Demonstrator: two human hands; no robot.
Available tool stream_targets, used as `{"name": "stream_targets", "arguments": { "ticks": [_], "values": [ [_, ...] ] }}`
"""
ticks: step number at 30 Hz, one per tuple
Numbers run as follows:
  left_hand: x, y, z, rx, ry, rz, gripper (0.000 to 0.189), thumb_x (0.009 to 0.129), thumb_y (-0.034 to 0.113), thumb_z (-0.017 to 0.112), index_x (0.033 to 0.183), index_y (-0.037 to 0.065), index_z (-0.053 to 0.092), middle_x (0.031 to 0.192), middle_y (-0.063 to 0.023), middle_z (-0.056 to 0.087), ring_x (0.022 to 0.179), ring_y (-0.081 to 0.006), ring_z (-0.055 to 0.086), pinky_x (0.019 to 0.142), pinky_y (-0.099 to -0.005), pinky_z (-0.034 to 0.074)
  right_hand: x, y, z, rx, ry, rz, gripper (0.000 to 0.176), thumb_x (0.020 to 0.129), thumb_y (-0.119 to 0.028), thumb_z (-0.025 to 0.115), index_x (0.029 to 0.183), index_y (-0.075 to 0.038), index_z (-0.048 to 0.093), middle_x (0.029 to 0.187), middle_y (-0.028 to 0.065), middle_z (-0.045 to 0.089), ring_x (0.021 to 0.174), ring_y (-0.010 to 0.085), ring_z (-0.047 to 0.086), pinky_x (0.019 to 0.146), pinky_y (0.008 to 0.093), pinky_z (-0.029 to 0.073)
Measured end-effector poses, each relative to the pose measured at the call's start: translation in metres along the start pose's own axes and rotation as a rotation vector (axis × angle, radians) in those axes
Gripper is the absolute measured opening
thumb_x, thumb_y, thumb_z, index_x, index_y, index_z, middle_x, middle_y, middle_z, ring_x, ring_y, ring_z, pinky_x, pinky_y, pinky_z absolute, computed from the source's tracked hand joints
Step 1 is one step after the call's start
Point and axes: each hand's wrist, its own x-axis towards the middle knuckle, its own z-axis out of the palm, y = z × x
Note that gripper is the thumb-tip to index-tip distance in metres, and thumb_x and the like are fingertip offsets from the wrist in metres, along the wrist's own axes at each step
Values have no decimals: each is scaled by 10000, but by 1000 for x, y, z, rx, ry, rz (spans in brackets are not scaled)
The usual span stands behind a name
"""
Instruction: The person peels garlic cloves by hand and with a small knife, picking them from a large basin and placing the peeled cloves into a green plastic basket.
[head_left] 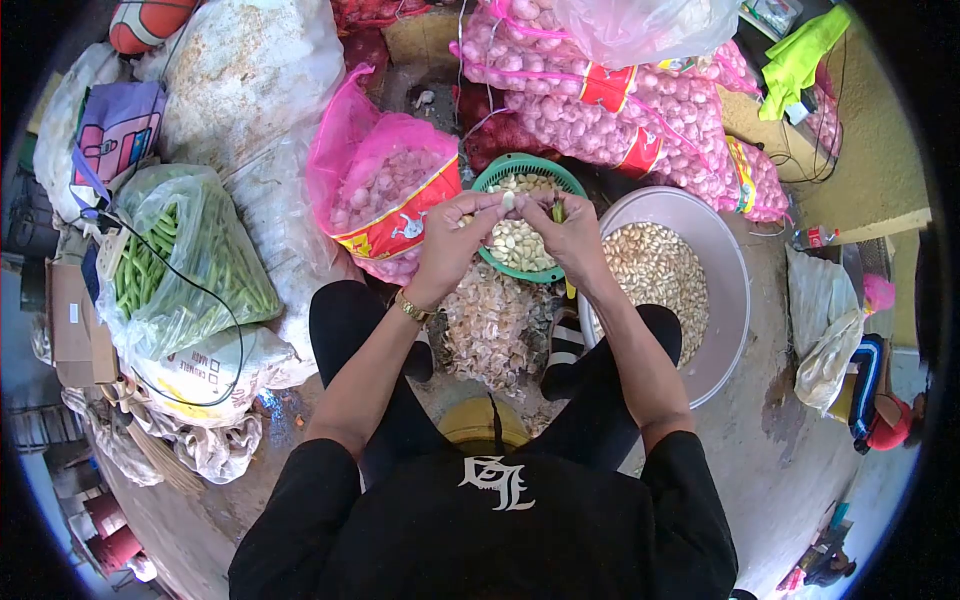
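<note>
Head view, one frame; person seated, black-clad legs apart, both hands raised together at mid-frame.

Left hand (452,243): closed, fingertips pinching a pale garlic clove (508,200); clove sits at the hand's 2 o'clock, at the very tips, touching them; gold bracelet (412,308) on the wrist at 7 o'clock of the hand.

Right hand (572,238): closed; thumb and forefinger meet the same clove from the other side, clove at the hand's 10 o'clock; a slim yellow-green item (558,212) is gripped in the fist, what it is not legible.

Clove held above the green basket (525,162), apart from its contents; basket holds peeled cloves (515,245), directly at 6 o'clock of the clove.

Grey bowl (728,330) at 4 o'clock of the right hand, just beside the basket; layer of cloves (655,265) inside.

Pile of papery skins (490,325) on the floor between the legs, at 6 o'clock of both hands.

Open pink bag (385,190) of unpeeled garlic at 10 o'clock of the left hand, near it; pink mesh sacks (620,110) of garlic at 12 to 1 o'clock, behind the basket.

Clear bag of green beans (170,265) at 9 o'clock, well apart from the hands.
</note>
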Motion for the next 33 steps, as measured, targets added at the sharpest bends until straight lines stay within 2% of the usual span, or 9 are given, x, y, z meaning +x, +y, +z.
{"name": "stream_targets", "arguments": {
  "ticks": [6, 8, 14, 18, 20, 24, 26, 29, 33],
  "values": [
    [5, -13, -3, 142, -17, 181, 199, 925, 91, 627, 1094, -13, 650, 651, -9, 565, 393, -25, 405, 358, -204, 328, 2, 7, 3, -21, 39, -33, 176, 883, -169, 700, 898, 5, 710, 810, -1, 680, 714, 45, 561, 652, 216, 458],
    [22, -25, -8, 477, -52, 907, 192, 928, 90, 625, 1085, -18, 653, 667, -6, 565, 402, -19, 405, 365, -193, 326, 2, 8, 4, -35, 44, -54, 172, 876, -168, 707, 893, 4, 711, 806, -2, 677, 712, 41, 555, 649, 213, 455],
    [-1, 6, -1, 30, -5, -1, 180, 926, 73, 619, 1058, -40, 663, 823, -17, 610, 505, -12, 477, 431, -182, 374, -2, -16, 3, -53, 21, 53, 141, 862, -147, 710, 864, -6, 712, 793, 0, 680, 711, 45, 561, 644, 212, 453],
    [3, -9, -3, 106, -9, 93, 186, 924, 73, 620, 1068, -35, 663, 813, -16, 609, 500, -13, 476, 425, -185, 370, 2, -3, 1, -95, 19, -27, 152, 870, -153, 703, 883, -2, 718, 798, 6, 685, 717, 50, 567, 655, 219, 460],
    [15, -24, -7, 371, -29, 655, 188, 921, 86, 629, 1076, -14, 666, 704, -4, 582, 450, -19, 443, 395, -188, 336, 3, 0, 1, -91, 18, -16, 162, 876, -160, 698, 895, -1, 720, 802, 9, 687, 720, 51, 568, 658, 220, 462],
    [0, -6, -2, 228, -5, 314, 183, 920, 96, 635, 1072, 0, 671, 638, -1, 560, 448, -25, 441, 400, -190, 330, 1, -7, 1, -116, 33, 27, 175, 874, -176, 711, 885, -1, 718, 805, 11, 686, 733, 54, 574, 674, 224, 468],
    [-2, 8, -4, 187, 6, 61, 193, 873, 73, 651, 1030, -25, 705, 887, -54, 653, 741, -91, 589, 657, -229, 466, 0, -18, 1, -93, 16, 110, 181, 871, -180, 717, 873, 1, 714, 800, 10, 684, 737, 54, 576, 678, 226, 469],
    [-2, 9, -1, 210, 51, 38, 173, 868, 89, 664, 987, -30, 704, 849, -46, 665, 743, -95, 599, 665, -241, 474, -1, -20, 1, -28, 13, 108, 190, 868, -188, 725, 874, 1, 708, 805, 12, 682, 744, 57, 580, 694, 231, 474],
    [4, -5, -2, 228, 32, 226, 134, 932, 107, 624, 991, -5, 668, 596, 13, 530, 447, -31, 435, 398, -193, 322, 5, 0, 2, -40, 28, -20, 186, 885, -193, 706, 910, -9, 694, 786, -8, 642, 695, 38, 532, 630, 213, 425]
  ]
}}
